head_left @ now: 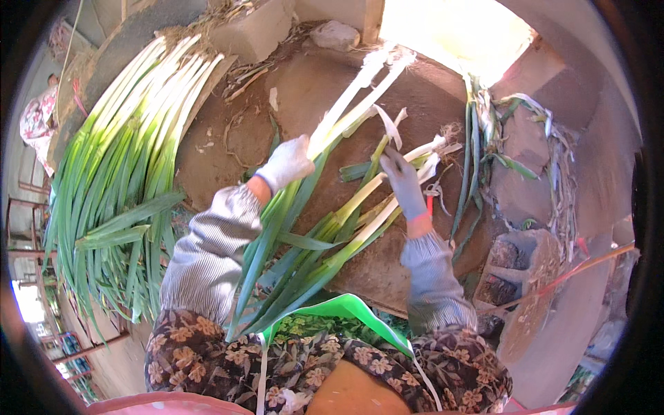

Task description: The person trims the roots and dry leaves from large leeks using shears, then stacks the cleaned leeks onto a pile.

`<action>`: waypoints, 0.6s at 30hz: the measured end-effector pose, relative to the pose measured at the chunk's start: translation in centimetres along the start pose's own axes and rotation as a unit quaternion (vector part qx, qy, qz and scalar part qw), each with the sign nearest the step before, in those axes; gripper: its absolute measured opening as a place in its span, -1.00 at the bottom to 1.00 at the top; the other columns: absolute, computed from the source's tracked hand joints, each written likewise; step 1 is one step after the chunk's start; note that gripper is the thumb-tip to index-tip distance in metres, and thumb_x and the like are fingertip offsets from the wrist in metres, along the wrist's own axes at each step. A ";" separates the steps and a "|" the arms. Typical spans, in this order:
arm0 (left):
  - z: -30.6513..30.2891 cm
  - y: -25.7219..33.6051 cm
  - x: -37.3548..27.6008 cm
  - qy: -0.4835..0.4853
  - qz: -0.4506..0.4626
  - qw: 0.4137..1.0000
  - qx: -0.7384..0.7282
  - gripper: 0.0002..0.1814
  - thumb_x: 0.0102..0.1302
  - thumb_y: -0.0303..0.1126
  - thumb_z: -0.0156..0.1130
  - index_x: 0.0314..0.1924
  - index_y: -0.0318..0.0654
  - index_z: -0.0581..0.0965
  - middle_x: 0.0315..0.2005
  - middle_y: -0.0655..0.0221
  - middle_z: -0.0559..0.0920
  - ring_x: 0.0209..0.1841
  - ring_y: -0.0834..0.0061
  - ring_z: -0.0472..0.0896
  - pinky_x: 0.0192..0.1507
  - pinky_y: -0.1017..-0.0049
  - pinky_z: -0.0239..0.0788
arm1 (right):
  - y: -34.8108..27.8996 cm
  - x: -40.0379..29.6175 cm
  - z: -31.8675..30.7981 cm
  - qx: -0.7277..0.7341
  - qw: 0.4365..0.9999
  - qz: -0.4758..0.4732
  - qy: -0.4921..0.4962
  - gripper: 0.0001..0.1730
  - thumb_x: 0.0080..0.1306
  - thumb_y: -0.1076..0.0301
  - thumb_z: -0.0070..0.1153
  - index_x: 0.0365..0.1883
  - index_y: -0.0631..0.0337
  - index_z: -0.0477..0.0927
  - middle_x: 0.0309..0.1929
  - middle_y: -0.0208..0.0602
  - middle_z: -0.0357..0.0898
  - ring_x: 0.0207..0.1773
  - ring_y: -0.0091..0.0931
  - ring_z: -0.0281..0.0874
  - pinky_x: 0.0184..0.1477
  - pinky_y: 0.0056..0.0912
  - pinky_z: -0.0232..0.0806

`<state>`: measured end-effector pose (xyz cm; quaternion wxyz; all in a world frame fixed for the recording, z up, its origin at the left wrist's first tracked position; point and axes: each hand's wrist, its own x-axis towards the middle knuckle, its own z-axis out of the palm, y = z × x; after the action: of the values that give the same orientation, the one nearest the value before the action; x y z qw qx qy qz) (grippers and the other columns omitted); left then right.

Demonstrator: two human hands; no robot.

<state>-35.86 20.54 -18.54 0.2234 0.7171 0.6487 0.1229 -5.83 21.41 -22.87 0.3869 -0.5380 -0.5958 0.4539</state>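
Observation:
My left hand (287, 162), in a pale knitted glove, grips two long green onions (348, 110) with trimmed-looking white shanks. Their roots point away from me and their green tops run down towards my lap. My right hand (404, 179), in a greyish glove, has its fingertips on a loose, yellow-green outer leaf (381, 149) with a curled pale end. Beneath and beside that hand lie more green onions (381, 220), with roots still on, their white ends passing behind the glove. The palm side of the right hand is hidden.
At left, a large pile of green onions (124, 140) rests on a board. Leaf scraps hang over a stone block (521, 150) at right. Below it sits a hollow concrete block (524, 290). A stone (335, 35) lies at the back. Part of another person (40, 122) shows far left.

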 end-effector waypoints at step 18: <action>2.5 6.6 -14.8 0.134 0.112 0.973 0.151 -0.46 0.08 -0.47 0.20 0.13 -0.26 0.40 -0.27 0.18 0.59 -0.21 0.15 0.63 -0.18 0.15 0.44 | -6.0 -0.1 -1.9 0.114 0.976 -0.003 0.185 -0.33 0.24 0.07 0.37 0.18 0.29 0.48 -0.20 -0.30 0.62 -0.26 -0.55 0.57 -0.28 -0.48 0.44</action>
<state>-30.79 5.18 -15.86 0.0087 0.7875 0.5996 0.1423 -5.74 21.52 -16.63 0.5500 -0.5636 -0.4600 0.4103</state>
